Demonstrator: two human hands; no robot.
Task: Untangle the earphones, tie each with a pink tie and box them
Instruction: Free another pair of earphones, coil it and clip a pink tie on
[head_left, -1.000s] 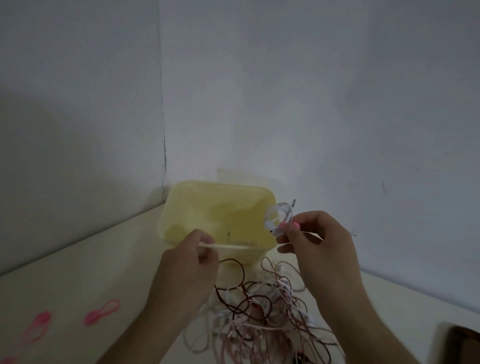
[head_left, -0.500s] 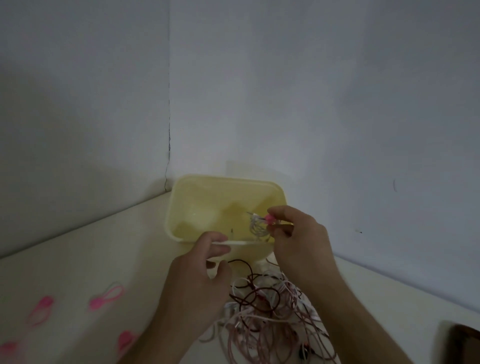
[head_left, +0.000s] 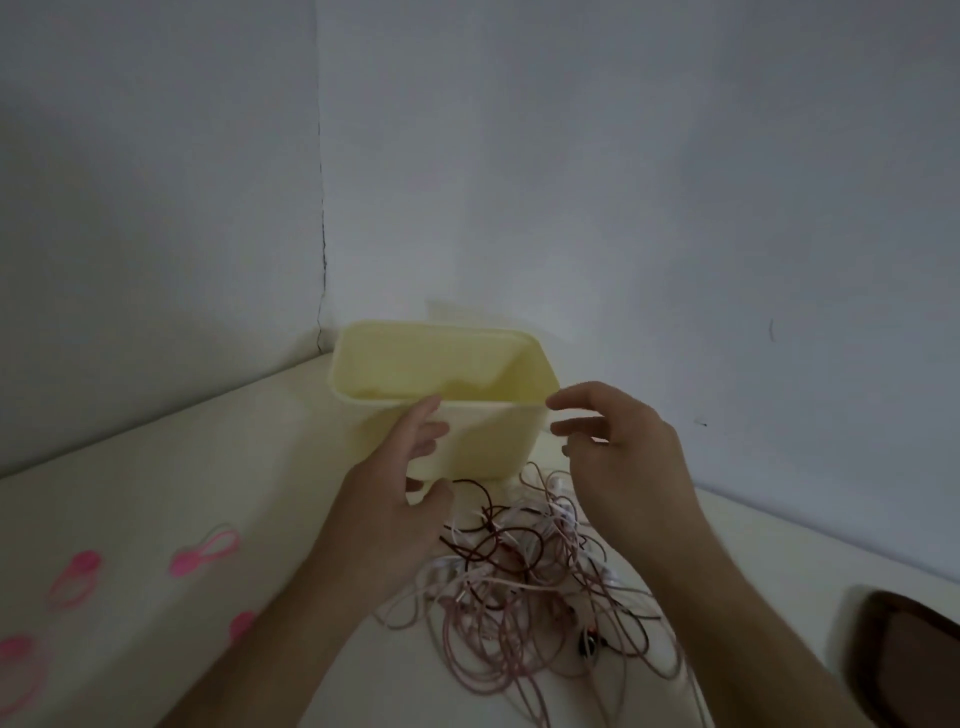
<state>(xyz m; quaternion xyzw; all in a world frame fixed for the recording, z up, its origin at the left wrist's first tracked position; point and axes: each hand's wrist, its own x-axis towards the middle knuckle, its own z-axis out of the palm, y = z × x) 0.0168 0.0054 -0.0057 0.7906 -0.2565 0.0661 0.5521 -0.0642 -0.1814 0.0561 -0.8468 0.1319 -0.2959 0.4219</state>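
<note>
A pale yellow box stands upright in the corner of the table. My left hand rests against its near wall, index finger at the rim, fingers loose and apart. My right hand hovers by the box's right near corner, fingers spread and holding nothing. Below both hands lies a tangle of earphones with pink, white and dark red cords. Several pink ties lie at the left: one nearest the hands, another further left. From here the inside of the box shows no earphones.
Grey walls meet in a corner just behind the box. A dark brown object sits at the table's lower right. More pink ties lie at the far left edge.
My right hand put the tied white earphone bundle into the box and drew back empty. My left hand let go of the rim, and the tilted box now stands upright.
</note>
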